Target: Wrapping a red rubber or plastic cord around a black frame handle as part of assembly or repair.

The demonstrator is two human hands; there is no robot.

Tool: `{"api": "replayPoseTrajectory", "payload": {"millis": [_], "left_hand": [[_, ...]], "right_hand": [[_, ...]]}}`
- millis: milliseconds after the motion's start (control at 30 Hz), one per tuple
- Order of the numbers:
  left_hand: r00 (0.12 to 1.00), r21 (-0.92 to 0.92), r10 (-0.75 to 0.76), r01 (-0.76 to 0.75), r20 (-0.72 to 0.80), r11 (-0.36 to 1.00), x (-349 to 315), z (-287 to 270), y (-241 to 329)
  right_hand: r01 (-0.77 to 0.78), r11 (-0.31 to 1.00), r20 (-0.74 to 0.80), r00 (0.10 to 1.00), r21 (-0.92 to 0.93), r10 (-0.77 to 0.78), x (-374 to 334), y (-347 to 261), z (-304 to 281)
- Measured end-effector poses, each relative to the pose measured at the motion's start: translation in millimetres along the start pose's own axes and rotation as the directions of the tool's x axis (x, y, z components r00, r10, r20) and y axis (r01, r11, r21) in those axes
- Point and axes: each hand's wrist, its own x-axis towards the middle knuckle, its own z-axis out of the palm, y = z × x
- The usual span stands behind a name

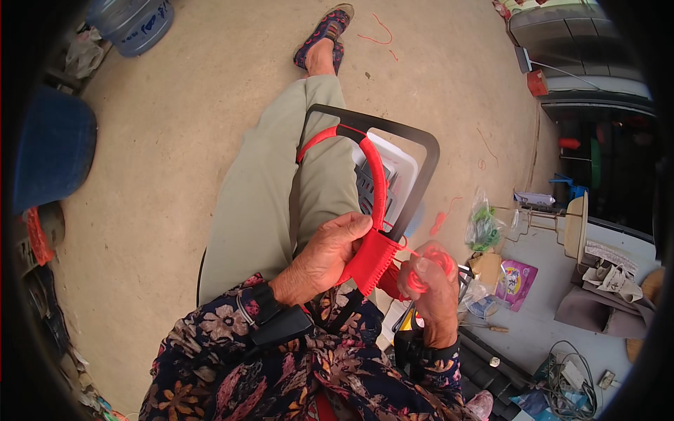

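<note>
My left hand [330, 245] pinches the upper edge of a flat red woven or wrapped strip [373, 261] between thumb and fingers. The strip has a looped edge on its right side. It joins a curved hoop [378, 168], partly wrapped in smooth red material and partly bare black, which lies over my right leg. My right hand [432, 284], smeared by motion, is closed around a small bundle of red cord [439, 263]. A strand runs from the bundle to the strip's upper right corner. More red material hangs below, mostly hidden by my hands.
A black rounded frame [421, 144] stands beside my leg, with a white container [404, 158] under it. At right are a plastic bag [484, 224], a purple packet [516, 284] and tangled cables [569, 382]. A blue tub [60, 147] and water jug [137, 28] stand left.
</note>
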Motion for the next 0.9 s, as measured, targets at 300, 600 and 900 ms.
{"api": "replayPoseTrajectory", "payload": {"millis": [300, 600, 900], "left_hand": [[0.999, 0.013, 0.015, -0.015, -0.040, 1.000, 2.5, -7.7, -5.3], [0.997, 0.071, 0.066, -0.062, -0.050, 0.996, 3.4, -6.3, -5.2], [0.990, 0.118, 0.131, -0.124, -0.055, 0.985, -1.3, -11.1, -2.5]], "right_hand": [[-0.051, 0.960, 0.116, 0.993, 0.275, 0.019, 0.6, -3.6, -1.6], [-0.010, 0.928, 0.102, 0.994, 0.372, -0.031, 10.1, 11.1, -11.1], [0.084, 0.895, 0.083, 0.988, 0.438, -0.133, 21.5, 17.1, -1.3]]}}
